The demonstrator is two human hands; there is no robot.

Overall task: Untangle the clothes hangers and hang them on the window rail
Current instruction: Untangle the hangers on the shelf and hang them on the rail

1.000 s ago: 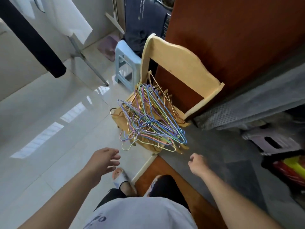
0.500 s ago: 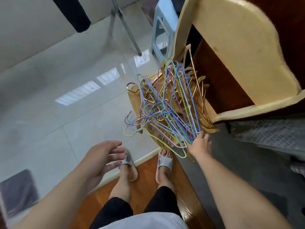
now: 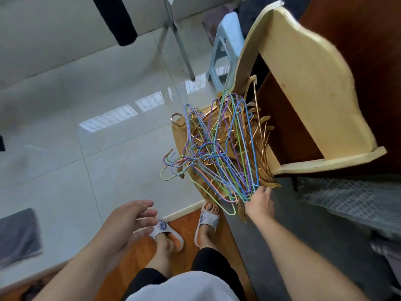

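Head view: the right hand (image 3: 259, 203), away from the pile a second ago, now grips the near end of the tangled hangers (image 3: 219, 153) on the chair (image 3: 308, 88); the left hand (image 3: 130, 222) hovers spread, empty. Untangling is only starting.

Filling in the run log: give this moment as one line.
stage: first reach | right hand: touches near end of hanger pile, grip unclear | left hand: open, empty | pile: tangled on wooden chair

Bright daylight, window glare on floor (image 3: 112, 118), fisheye-warped edges.
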